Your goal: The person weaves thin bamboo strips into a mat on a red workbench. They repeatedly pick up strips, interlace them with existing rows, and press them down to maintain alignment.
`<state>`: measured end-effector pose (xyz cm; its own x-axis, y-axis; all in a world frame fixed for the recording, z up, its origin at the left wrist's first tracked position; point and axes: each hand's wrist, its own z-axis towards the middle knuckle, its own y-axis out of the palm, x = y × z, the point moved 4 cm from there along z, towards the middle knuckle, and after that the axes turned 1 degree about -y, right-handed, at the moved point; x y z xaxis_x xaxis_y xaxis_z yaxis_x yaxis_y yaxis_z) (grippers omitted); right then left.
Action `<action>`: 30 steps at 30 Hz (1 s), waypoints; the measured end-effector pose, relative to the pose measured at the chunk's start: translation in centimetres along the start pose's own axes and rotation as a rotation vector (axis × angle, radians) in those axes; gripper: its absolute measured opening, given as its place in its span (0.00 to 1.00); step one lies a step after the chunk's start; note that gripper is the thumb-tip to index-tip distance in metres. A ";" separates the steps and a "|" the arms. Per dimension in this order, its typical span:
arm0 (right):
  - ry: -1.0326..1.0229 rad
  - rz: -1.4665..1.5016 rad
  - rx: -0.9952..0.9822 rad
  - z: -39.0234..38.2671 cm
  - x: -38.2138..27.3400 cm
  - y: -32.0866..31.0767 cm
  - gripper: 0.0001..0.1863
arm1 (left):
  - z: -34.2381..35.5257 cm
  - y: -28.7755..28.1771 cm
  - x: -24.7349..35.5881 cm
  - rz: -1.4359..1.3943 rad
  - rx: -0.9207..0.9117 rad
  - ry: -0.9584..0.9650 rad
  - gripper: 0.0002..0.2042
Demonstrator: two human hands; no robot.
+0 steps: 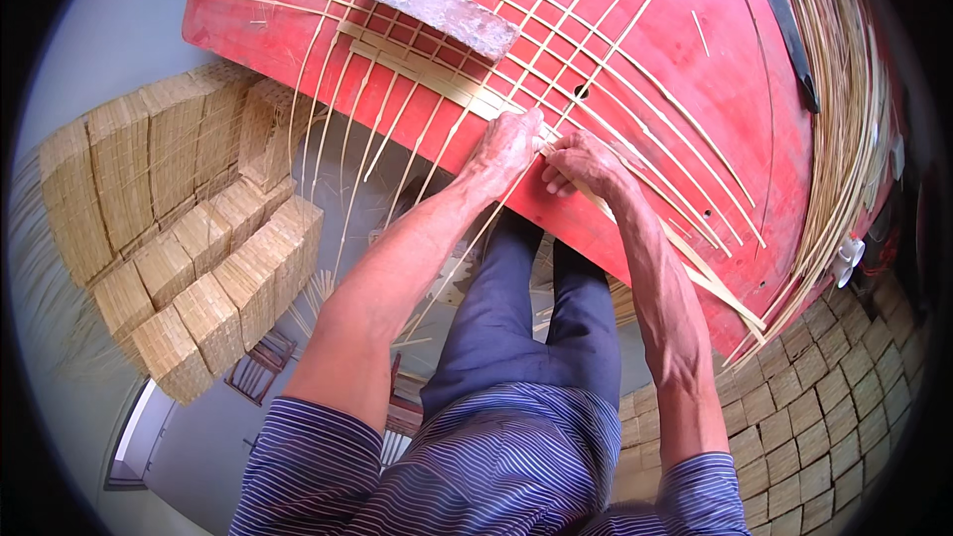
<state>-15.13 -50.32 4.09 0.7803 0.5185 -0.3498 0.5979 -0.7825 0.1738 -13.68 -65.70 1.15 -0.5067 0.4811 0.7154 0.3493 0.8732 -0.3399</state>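
Both your left hand (508, 147) and right hand (588, 165) sit at the near edge of the red table (720, 89), on the pale lattice (422, 69) it bears. The right one pinches the lattice's edge; the left one curls, though I cannot tell whether it grips. The table also holds a block (432, 8) and, along its right side, long strips (844, 89).

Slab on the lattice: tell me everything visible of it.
The slab is long and narrow, mottled grey and pinkish, rough-looking; stone or metal, I cannot tell. It lies aslant across the lattice of pale strips, its left end farther away. The left hand is nearer its right end, not touching.
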 end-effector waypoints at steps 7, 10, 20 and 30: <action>-0.006 0.012 0.037 -0.6 -1.5 1.0 0.06 | 0.1 0.4 -0.5 0.015 -0.043 -0.072 0.06; 0.000 -0.038 0.073 -0.7 -2.5 1.8 0.09 | 0.5 0.6 -2.2 -0.300 -0.046 -0.275 0.05; -0.074 -0.169 0.101 -2.1 0.7 -0.1 0.12 | -0.1 -0.1 0.6 0.208 -0.011 0.152 0.08; -0.111 -0.153 0.157 -14.7 20.3 -14.3 0.19 | 0.3 -0.9 1.6 0.338 -0.112 0.016 0.11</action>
<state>-5.10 -23.56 7.99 0.6531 0.6006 -0.4613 0.6648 -0.7464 -0.0306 -15.04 -65.73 2.42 -0.3351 0.7394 0.5839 0.5800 0.6503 -0.4907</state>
